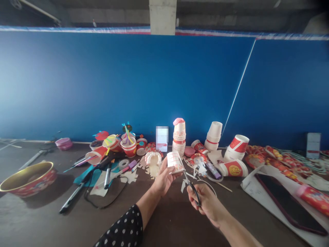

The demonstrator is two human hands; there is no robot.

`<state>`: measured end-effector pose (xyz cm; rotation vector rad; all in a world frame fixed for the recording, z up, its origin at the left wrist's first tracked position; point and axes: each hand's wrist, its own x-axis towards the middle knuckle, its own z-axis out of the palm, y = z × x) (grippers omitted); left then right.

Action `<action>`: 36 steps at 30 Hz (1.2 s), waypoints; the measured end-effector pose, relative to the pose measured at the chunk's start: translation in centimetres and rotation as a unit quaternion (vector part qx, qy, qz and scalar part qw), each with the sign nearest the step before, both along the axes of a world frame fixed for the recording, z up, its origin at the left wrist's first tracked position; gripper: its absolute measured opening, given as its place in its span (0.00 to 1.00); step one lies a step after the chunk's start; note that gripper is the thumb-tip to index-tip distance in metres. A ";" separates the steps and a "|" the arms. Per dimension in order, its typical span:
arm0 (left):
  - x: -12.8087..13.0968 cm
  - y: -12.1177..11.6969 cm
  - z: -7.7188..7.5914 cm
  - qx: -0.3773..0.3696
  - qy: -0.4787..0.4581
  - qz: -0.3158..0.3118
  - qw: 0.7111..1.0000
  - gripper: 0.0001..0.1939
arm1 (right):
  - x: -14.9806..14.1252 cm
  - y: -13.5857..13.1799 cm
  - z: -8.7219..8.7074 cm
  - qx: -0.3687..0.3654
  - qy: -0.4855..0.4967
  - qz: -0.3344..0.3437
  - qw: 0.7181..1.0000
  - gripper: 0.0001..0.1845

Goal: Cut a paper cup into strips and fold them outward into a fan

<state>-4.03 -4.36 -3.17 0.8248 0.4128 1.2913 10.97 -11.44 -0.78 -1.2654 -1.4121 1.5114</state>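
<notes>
In the middle of the view my left hand (163, 179) grips a white paper cup (175, 162) with a red and orange print, tilted on its side. Thin lines run across the cup's wall. My right hand (205, 200) is closed round the black handles of a pair of scissors (193, 192). The blades point up and left, and their tips reach the cup's right edge. Whether they are biting into the paper I cannot tell. White paper scraps (184, 185) lie on the table just below the cup.
Stacked paper cups (179, 137) stand behind my hands. Decorated cups, a marker (107, 176), a tape roll (124, 164) and a black cable (95, 205) lie left. A gold-rimmed bowl (28, 183) sits far left. At right are tipped cups (233, 168), a phone (288, 202) and papers. A blue partition (128, 79) rises behind.
</notes>
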 end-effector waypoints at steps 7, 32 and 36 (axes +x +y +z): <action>0.2 -0.2 -0.1 0.007 -0.001 -0.022 1.000 0.29 | 0.2 0.0 -0.2 -0.008 0.027 0.002 1.000 0.28; 0.5 -0.8 0.3 0.032 -0.007 -0.045 0.998 0.26 | -0.4 -0.1 -0.5 0.002 0.081 -0.015 0.997 0.29; 0.5 -0.9 0.5 0.031 -0.003 -0.041 0.999 0.28 | -0.4 -0.2 -0.6 -0.001 0.088 -0.023 0.996 0.29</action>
